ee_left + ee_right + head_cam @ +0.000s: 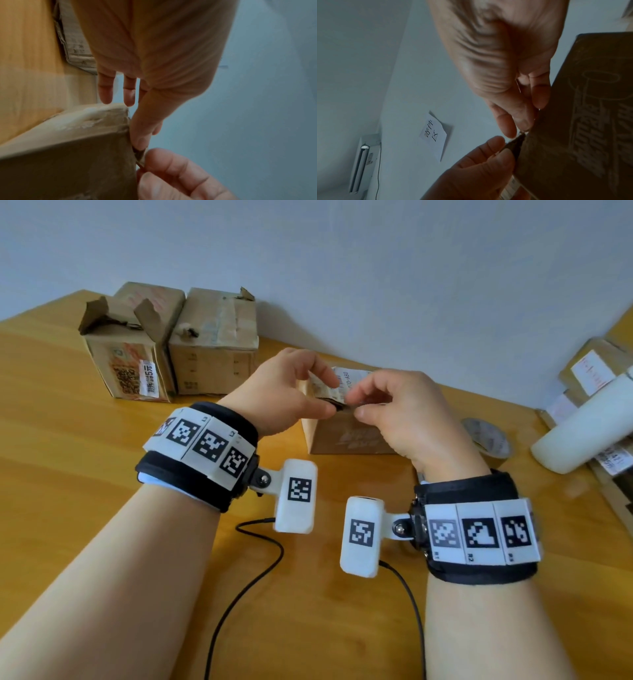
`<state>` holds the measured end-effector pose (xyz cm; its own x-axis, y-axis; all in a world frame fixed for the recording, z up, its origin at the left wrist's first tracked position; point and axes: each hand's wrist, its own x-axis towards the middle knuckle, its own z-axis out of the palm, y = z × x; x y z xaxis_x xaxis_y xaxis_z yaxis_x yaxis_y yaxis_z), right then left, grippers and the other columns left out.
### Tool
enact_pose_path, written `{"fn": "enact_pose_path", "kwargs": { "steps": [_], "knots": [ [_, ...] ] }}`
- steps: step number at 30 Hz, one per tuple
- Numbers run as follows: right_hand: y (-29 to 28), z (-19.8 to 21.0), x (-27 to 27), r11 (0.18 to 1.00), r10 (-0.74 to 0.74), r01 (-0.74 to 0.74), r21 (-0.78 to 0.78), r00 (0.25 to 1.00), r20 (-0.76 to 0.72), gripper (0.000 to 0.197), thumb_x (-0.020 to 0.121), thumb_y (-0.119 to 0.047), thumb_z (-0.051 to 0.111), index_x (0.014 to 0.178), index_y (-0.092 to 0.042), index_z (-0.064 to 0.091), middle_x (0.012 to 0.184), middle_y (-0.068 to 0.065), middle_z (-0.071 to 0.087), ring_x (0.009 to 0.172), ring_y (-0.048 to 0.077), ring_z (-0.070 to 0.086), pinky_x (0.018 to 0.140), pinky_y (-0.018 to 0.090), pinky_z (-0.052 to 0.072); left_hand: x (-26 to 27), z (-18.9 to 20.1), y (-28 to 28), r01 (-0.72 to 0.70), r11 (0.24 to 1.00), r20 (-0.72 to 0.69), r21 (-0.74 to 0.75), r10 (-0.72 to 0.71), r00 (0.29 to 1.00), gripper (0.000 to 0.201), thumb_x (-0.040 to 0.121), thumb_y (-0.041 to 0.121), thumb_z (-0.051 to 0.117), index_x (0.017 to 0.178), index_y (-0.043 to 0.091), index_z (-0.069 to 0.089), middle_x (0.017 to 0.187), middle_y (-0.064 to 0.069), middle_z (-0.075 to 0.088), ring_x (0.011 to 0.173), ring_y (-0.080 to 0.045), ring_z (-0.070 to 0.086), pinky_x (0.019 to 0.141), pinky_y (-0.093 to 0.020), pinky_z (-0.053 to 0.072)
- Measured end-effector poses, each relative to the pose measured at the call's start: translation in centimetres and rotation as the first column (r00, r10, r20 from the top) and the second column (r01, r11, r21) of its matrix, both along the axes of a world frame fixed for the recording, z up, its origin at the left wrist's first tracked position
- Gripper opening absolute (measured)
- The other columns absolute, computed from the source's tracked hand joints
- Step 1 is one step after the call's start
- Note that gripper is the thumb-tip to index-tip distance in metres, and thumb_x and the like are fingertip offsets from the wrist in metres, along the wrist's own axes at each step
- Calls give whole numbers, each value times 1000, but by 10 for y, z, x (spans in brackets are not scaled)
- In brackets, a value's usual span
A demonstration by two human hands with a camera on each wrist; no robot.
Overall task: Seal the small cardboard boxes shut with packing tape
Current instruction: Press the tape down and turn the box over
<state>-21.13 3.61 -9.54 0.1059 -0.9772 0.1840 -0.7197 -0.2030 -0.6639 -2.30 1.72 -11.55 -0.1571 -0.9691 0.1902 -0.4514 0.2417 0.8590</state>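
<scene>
head view: wrist bands sit nearest, above a wooden table. beyond them the left hand and right hand meet over a small box, both pinching a dark flap at its top edge. a tape roll lies right of the box, two more boxes back left.

left wrist view: thumb pressed on the flap edge.

right wrist view: fingers nip the same edge.

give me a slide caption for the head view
Both hands, left and right, pinch the top edge of a small cardboard box.
</scene>
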Motion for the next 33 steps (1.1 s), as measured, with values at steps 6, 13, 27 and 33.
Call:
{"fn": "enact_pose_path", "kwargs": {
  "steps": [6,13,27,33],
  "knots": [
    [-3,-2,1,1000,9,-9,-9,1000,25,18,92,-15,76,98,-32,75,111,-10,71,109,12,65,86,34,59,-1,3,2,-43,996,33,-80,46,998,4,89,22,71,86,25,73,96,12,70,97,1,60,88,-26,46],
    [-6,-3,0,1000,0,1,-29,1000,22,20,91,-14,76,96,-31,68,116,-9,72,112,12,66,86,35,61,7,3,0,10,999,104,-41,-5,995,6,88,22,74,87,28,76,95,19,69,97,7,58,77,-10,37],
    [-3,7,3,992,105,-90,93,979,-172,34,102,-9,60,121,-34,75,142,-7,60,129,19,55,103,30,48,9,2,-1,81,995,119,-56,-74,990,5,83,24,79,81,24,74,108,9,63,105,-9,62,94,-30,55],
    [-2,8,4,993,89,-70,94,973,-211,33,103,-14,60,118,-40,74,142,-9,59,126,18,55,105,37,49,14,-3,0,88,992,79,-86,-81,994,14,77,6,82,78,18,76,103,11,68,100,-3,64,86,-11,52]
  ]
}}
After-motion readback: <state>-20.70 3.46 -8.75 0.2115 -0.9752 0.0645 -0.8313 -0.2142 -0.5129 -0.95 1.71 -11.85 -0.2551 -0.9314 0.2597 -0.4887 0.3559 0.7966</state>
